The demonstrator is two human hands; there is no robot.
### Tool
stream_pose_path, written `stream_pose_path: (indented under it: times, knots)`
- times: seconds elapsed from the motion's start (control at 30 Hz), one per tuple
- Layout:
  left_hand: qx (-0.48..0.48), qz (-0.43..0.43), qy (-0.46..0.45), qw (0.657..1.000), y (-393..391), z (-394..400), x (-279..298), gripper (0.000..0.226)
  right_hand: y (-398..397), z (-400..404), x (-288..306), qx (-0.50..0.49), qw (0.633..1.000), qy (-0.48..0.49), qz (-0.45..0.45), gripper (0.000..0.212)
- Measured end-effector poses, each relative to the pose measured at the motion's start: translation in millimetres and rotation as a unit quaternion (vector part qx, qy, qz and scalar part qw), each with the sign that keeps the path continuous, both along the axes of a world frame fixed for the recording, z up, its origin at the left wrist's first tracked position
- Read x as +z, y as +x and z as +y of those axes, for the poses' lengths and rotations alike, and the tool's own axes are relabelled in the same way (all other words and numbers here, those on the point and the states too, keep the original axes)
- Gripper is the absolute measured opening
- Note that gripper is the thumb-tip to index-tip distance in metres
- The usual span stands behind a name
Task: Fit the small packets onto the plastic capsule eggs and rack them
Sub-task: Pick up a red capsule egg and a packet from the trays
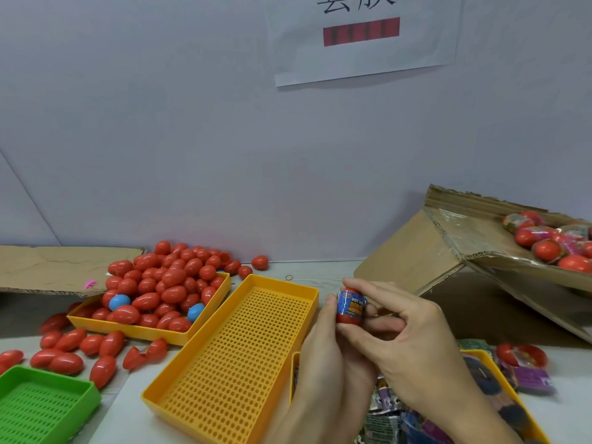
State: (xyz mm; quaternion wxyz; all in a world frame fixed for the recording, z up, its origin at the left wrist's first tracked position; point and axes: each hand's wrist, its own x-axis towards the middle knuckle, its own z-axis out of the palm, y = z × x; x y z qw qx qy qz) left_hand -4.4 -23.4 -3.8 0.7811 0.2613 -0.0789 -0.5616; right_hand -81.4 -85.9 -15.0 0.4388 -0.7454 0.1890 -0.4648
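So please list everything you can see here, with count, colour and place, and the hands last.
egg in hands: one, red with a blue packet round it, centre right
loose eggs: many red, two blue, heaped in the far yellow tray and spilled on the table at left
empty tray: one, yellow, perforated, centre
green tray: one, bottom left
packet tray: one, yellow, holding mixed packets, bottom right
box: one, brown cardboard, right, holding wrapped eggs
cardboard sheet: one, brown, far left
paper sign: one, white, on the wall
left hand: holds the egg
right hand: holds the egg
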Motion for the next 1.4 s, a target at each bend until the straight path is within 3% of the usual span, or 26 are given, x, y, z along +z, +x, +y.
stream_pose_path:
  times: [0.1, 0.27, 0.4, 0.67, 0.93, 1.07, 1.4]
  knots:
    - [-0.018, -0.007, -0.005, 1.0, -0.3, -1.1, -2.2, 0.042, -1.5, -2.2, 0.5, 0.012, 1.0, 0.027, 0.008, 0.054]
    - [0.015, -0.14, 0.098, 0.985, 12.1, -4.0, -11.8, 0.054, -7.1, -3.1, 5.8, 0.017, 0.995, -0.008, 0.096, 0.044]
    - [0.051, -0.218, 0.158, 0.962, 15.2, -6.0, -14.6, 0.042, -8.2, -2.0, 8.5, 0.041, 0.991, -0.017, 0.128, 0.046]
    - [0.088, -0.061, 0.094, 0.99, 4.4, -8.5, -7.8, 0.034, -4.3, -0.3, 1.9, 0.04, 0.994, 0.052, 0.087, 0.047]
    - [0.035, -0.034, 0.064, 0.997, 5.4, 0.0, -3.8, 0.05, -8.2, -3.0, 6.9, 0.034, 0.994, 0.042, 0.098, 0.041]
    - [0.016, -0.04, 0.068, 0.997, 4.8, 2.1, -3.4, 0.041, -9.3, -3.1, 7.1, 0.029, 0.994, 0.046, 0.093, 0.043]
    - [0.01, 0.043, 0.009, 0.999, -1.8, -0.8, 1.3, 0.047, -4.3, -0.4, 4.6, 0.038, 0.996, 0.073, 0.031, 0.048]
